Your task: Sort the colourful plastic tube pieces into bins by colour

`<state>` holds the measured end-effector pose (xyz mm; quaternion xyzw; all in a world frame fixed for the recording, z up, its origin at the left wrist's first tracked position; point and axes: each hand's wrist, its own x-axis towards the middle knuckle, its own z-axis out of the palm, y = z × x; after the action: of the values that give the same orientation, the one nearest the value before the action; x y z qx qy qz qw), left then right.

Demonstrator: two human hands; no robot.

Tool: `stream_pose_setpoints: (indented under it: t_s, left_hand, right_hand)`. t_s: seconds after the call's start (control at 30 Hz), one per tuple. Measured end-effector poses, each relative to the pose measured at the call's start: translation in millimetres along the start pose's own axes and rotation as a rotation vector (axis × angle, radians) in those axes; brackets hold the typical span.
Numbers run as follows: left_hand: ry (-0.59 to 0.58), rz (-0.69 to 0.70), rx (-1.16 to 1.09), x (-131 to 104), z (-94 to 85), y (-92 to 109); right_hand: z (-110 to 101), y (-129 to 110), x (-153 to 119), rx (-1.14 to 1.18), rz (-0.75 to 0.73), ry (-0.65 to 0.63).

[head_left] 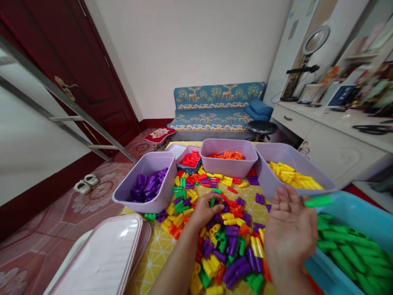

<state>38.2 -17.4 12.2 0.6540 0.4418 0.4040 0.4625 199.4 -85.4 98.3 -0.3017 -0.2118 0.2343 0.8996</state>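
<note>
Head view: left hand (206, 209), curled about small green plastic tube (212, 202) above multicoloured plastic-tube pile (231, 231), pinch unclear; right hand (290, 231), palm upturned, fingers parted, bright-green plastic tube (319, 200) beside them, at turquoise plastic bin (359, 203).

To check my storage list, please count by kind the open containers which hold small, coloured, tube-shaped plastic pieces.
Lavender rectangular plastic bins, holding purple pieces, orange pieces or yellow pieces: 3
Turquoise plastic bin, holding green pieces: 1
Small box with pinkish inner walls, holding red pieces: 1
Total: 5
</note>
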Motion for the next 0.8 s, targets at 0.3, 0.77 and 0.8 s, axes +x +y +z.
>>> stream_pose_setpoints:
  t_s: [0.3,0.77,0.8]
  left_hand:
    - [-0.002,-0.009,0.021,-0.2,1.0,-2.8]
    - [0.04,-0.004,-0.042,1.7,0.9,-4.7]
    - [0.038,0.008,-0.032,2.0,0.6,-3.6]
  right_hand:
    - [-19.6,25.6,2.4,-0.546,0.402,-0.499]
    - [-26.1,44.0,-18.8,-1.438,0.243,-1.282]
    - [-29.0,50.7,-15.1,-1.338,0.285,-1.191]
